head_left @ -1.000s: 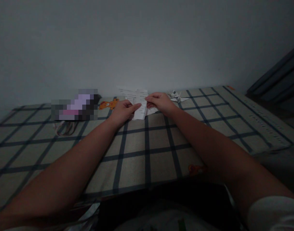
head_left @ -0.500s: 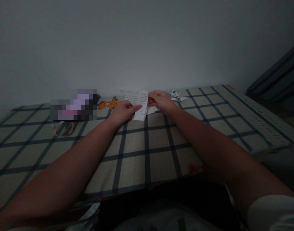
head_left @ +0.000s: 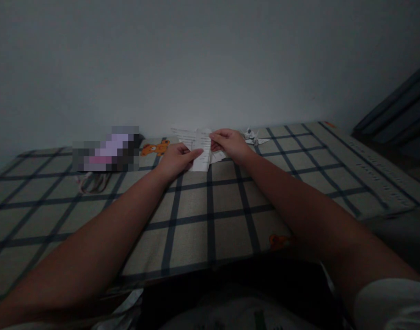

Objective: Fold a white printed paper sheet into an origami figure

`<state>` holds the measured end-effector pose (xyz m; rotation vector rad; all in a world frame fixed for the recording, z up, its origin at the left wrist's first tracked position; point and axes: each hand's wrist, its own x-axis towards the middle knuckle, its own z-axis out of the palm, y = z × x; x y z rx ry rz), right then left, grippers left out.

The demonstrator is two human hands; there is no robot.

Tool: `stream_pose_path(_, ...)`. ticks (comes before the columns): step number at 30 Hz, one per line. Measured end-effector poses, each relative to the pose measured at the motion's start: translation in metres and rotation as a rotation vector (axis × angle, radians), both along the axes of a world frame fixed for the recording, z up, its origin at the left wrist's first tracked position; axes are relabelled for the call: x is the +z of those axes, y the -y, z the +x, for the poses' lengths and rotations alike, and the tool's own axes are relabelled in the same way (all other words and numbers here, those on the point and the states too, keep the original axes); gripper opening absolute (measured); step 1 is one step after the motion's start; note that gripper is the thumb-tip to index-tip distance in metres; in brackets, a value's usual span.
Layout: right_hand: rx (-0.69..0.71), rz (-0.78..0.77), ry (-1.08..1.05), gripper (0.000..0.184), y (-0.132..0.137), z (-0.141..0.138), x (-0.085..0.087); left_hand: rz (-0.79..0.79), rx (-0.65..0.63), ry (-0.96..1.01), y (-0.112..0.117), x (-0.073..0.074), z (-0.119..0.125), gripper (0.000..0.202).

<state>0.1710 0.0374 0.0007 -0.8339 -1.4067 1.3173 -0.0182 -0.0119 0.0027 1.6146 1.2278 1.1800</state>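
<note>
A folded sheet of printed paper is held up between my two hands above the checked tablecloth. My left hand grips its left side, thumb lying across the front and fingers behind. On the right edge, my right hand pinches the paper near the top between thumb and fingers. Another printed flap sticks out at the upper left, and a pale piece shows below my right hand; I cannot tell whether these belong to the same sheet. Just beyond my right hand lie folded paper pieces with pointed ends.
The checked cloth with bear prints covers the table, which meets a plain wall. At the left sits a blurred-out purple and dark object with a looped cord beside it. Dark striped fabric hangs at the right.
My right thumb and fingertips have shifted slightly left on the paper's edge. Both hands keep their hold, and the rest looks the same.
</note>
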Motion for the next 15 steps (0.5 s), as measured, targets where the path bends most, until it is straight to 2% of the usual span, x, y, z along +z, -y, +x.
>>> stream_pose_path(4,0.000,-0.037,-0.019,0.012,0.0037,-0.0006,0.0035,-0.021,0.011,0.041,-0.0045,-0.0056,-0.0016,0.027)
stream_pose_path(9,0.098,-0.075,0.081,0.010,0.0081,0.0007,0.0046,0.045,0.074,0.075,-0.0062,-0.0067,-0.0022,0.031)
stream_pose_path(15,0.094,-0.018,0.111,0.010,0.0071,0.0016,0.0032,0.014,0.024,0.114,-0.0037,-0.0063,-0.0014,0.036)
